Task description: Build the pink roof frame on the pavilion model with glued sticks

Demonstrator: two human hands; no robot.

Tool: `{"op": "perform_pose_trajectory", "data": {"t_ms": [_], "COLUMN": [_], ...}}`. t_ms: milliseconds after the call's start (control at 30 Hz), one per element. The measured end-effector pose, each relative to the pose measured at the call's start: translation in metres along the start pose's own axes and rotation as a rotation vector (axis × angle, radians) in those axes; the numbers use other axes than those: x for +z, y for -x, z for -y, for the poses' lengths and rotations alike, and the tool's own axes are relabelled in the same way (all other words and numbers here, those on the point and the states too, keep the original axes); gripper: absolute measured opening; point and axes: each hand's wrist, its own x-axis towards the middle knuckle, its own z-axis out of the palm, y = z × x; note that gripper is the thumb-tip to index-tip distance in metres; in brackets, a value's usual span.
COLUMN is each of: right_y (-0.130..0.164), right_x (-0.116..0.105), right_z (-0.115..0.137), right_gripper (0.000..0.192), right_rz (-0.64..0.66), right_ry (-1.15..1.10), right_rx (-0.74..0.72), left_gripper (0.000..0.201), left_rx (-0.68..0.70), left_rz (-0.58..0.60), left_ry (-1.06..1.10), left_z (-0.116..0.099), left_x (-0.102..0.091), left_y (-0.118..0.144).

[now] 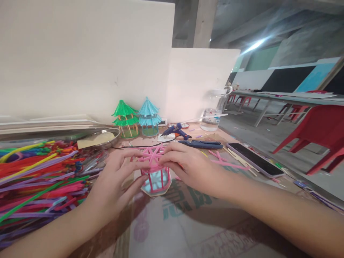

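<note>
A small pink pavilion model (152, 177), apparently made of pipe cleaners, stands upright on a light-blue, many-sided base in front of me. Thin pink posts rise from the base to a ring, with crossing pink strips on top. My left hand (115, 175) holds the left side, its thumb and fingertips at the upper ring and a post. On the right, my right hand (190, 165) has its fingertips together on the top strips and ring, partly hiding them. Behind the model stand a green pavilion (125, 118) and a light-blue pavilion (149, 116), both with tiered roofs.
Many coloured pipe cleaners (40, 182) lie at the left, beside a metal dish (107, 139). A blue glue gun (177, 130), dark-blue pliers (201, 144), a phone (254, 159), wooden sticks (239, 159) and a water jug (212, 114) lie or stand at the back and right. A red chair (314, 136) is beyond.
</note>
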Motion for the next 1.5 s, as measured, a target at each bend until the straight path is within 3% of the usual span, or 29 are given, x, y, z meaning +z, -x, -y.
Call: {"op": "perform_pose_trajectory", "data": {"t_ms": [267,367,433,500,567,700,800,933,1033,1100,1167,1300,1500], "right_y": [-0.003,-0.003,-0.003,-0.004,-0.005,-0.004,-0.001,-0.002,-0.003,-0.003,-0.003,-0.006,-0.019], "right_x": [-0.008,-0.008,-0.010,-0.015,-0.024,-0.038,-0.039,-0.036,-0.036,-0.037,-0.036,-0.027,-0.004], "right_z": [0.002,0.000,0.000,0.002,0.008,0.022,0.021,-0.002,-0.030,-0.051,-0.074,-0.119,-0.154], "right_gripper": [0.019,0.022,0.023,0.023,0.021,0.022,0.023,0.024,0.013,0.010,0.022,0.044,0.038], "right_rz": [0.115,0.092,0.030,0.000,0.082,0.382,0.452,0.505,0.552,0.466,0.375,0.309,0.289], "right_ry": [0.040,0.056,0.064,0.030,-0.033,0.011,0.101,0.139,0.186,0.282,0.343,0.299,0.152], "right_rx": [0.052,0.049,0.051,0.068,0.118,0.227,0.247,0.342,0.513,0.677,0.759,0.807,0.893], "left_gripper": [0.013,0.015,0.036,0.074,0.090,0.078,0.057,0.047,0.049,0.051,0.054,0.058,0.054], "left_rx": [-0.034,-0.080,-0.186,-0.342,-0.460,-0.449,-0.427,-0.476,-0.479,-0.465,-0.444,-0.405,-0.456], "left_rz": [-0.019,-0.019,-0.046,-0.047,0.016,0.074,0.057,-0.005,-0.028,-0.025,-0.013,-0.002,-0.021], "left_ry": [0.037,0.059,0.106,0.204,0.293,0.426,0.485,0.344,0.316,0.326,0.334,0.353,0.381], "left_z": [0.000,0.003,0.006,0.010,0.014,0.015,0.019,0.031,0.034,0.033,0.030,0.031,0.034], "left_x": [0.000,0.002,0.009,0.020,0.033,0.046,0.044,0.042,0.045,0.048,0.050,0.054,0.055], "left_y": [-0.001,0.001,0.006,0.012,0.017,0.017,0.013,0.013,0.015,0.017,0.018,0.021,0.017]}}
